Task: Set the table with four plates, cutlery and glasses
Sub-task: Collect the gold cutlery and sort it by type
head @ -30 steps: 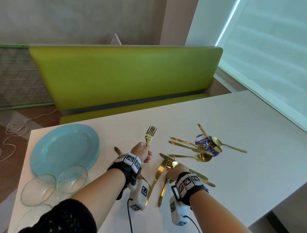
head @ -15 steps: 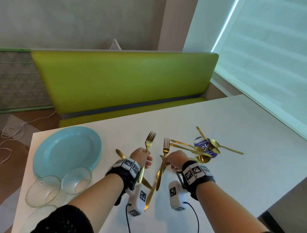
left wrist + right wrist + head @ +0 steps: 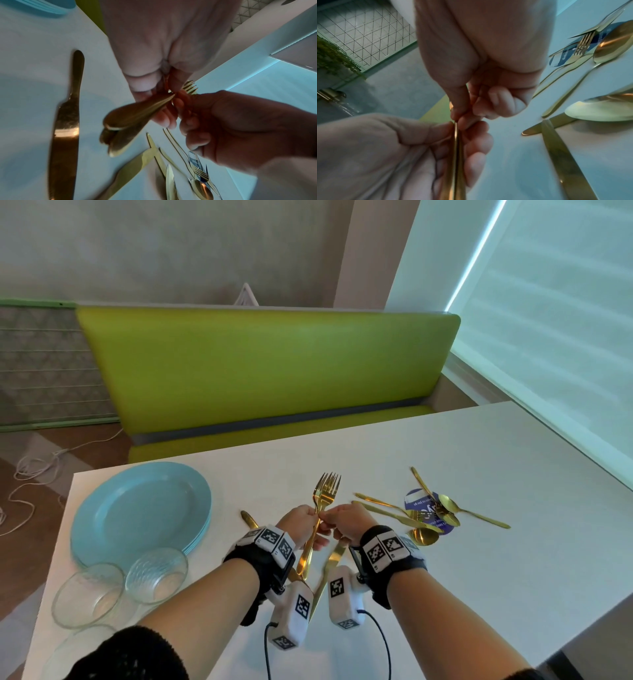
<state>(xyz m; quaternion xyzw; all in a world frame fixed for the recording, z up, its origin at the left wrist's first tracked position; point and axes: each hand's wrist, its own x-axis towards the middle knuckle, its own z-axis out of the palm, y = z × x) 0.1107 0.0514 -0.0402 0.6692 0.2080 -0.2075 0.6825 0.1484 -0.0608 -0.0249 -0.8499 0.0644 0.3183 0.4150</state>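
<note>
Both hands pinch the gold forks (image 3: pixel 325 494) mid-handle: left hand (image 3: pixel 299 520) wrapped round, right hand (image 3: pixel 349 517) fingertips alongside, tines sticking up above.

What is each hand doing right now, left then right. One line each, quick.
Left hand: closed, its grip round the handles of the gold forks.
Right hand: closed, pinching the same forks just below the tines.

Hands meet above the table edge.
Left hand (image 3: pixel 297 522) curls round two fork handles; right hand (image 3: pixel 347 520) pinches them, knuckles touching, both forearms reaching forward.
</note>
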